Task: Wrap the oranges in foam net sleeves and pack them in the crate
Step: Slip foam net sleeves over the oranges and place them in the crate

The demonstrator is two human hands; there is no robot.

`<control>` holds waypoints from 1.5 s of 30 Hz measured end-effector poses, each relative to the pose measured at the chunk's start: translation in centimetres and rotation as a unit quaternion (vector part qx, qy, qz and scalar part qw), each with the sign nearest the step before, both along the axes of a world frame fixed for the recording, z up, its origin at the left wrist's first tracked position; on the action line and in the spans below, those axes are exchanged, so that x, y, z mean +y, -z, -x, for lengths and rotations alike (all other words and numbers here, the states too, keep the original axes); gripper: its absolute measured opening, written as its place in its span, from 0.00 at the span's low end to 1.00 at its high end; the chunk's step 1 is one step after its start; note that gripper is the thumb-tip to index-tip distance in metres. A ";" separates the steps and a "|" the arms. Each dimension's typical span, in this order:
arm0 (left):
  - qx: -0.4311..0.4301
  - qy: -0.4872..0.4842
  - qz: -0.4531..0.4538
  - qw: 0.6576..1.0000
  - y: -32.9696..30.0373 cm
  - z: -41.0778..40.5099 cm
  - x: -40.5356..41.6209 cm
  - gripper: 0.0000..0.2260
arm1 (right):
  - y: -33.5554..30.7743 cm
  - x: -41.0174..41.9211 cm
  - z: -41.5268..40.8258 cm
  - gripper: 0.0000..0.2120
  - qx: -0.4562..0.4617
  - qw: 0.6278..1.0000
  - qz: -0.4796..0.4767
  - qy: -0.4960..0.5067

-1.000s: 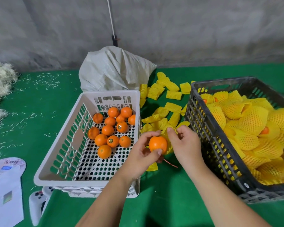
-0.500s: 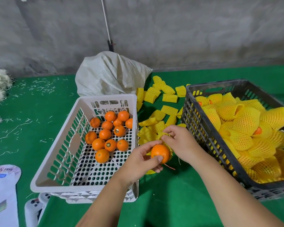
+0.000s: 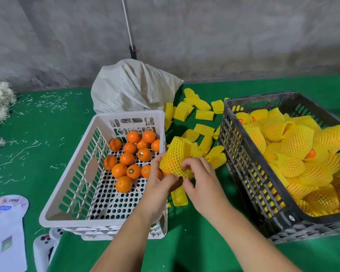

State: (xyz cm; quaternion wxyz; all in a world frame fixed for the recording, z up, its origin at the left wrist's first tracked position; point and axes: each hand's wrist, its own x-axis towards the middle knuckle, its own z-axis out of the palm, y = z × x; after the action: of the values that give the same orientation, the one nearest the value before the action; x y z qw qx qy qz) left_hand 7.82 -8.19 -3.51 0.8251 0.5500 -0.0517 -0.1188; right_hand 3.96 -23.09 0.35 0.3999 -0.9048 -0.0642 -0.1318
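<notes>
- I see the green table [image 3: 37, 124] carrying everything: a white crate on the left, a black crate on the right, and loose sleeves scattered between them.
- The black crate [image 3: 249, 173] sits to the right of my hands and is heaped high with wrapped oranges [image 3: 294, 146]; I judge it the packing target, and the right hand is the nearer one to it.
- The white crate [image 3: 67, 193] sits to the left, its far half holding a cluster of bare oranges [image 3: 126, 158] and its near half showing bare perforated floor.
- A pale woven sack [image 3: 133, 87] slumps behind the white crate.
- Spare foam sleeves [image 3: 202, 114] lie flat in the gap between the crates, some touching the black crate's wall.
- My left hand [image 3: 161, 185] and right hand [image 3: 202, 179] meet over that gap, fingers curled shut on one stretched foam sleeve [image 3: 175, 156].
- That sleeve's long axis runs up and away from me, its open mouth at the far end.
- The orange being wrapped is all but hidden beneath the sleeve and fingers, so I cannot tell how far in it sits.
</notes>
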 end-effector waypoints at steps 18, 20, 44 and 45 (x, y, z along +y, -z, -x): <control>-0.105 -0.001 -0.106 0.989 0.9 0.2 0.1 0.21 | -0.5 0.4 0.1 0.27 -0.060 0.995 -0.075 0.018; -0.142 0.000 -0.150 0.978 0.4 0.3 -0.4 0.13 | -0.6 0.3 0.1 0.24 -0.110 0.992 -0.052 0.032; -0.256 0.058 -0.351 0.899 2.0 0.7 -1.4 0.31 | -0.9 -15.9 -4.9 0.40 0.005 0.941 -0.018 0.339; -0.253 0.059 -0.348 0.901 2.0 0.7 -1.5 0.31 | -0.4 -16.9 -5.3 0.40 0.072 0.937 0.086 0.330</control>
State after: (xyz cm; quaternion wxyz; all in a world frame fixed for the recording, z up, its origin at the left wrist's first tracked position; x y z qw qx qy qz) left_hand 7.08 -9.70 -5.53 0.5321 0.8093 -0.2462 -0.0344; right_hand 9.29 -40.03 0.78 0.2579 -0.9131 0.2561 -0.1847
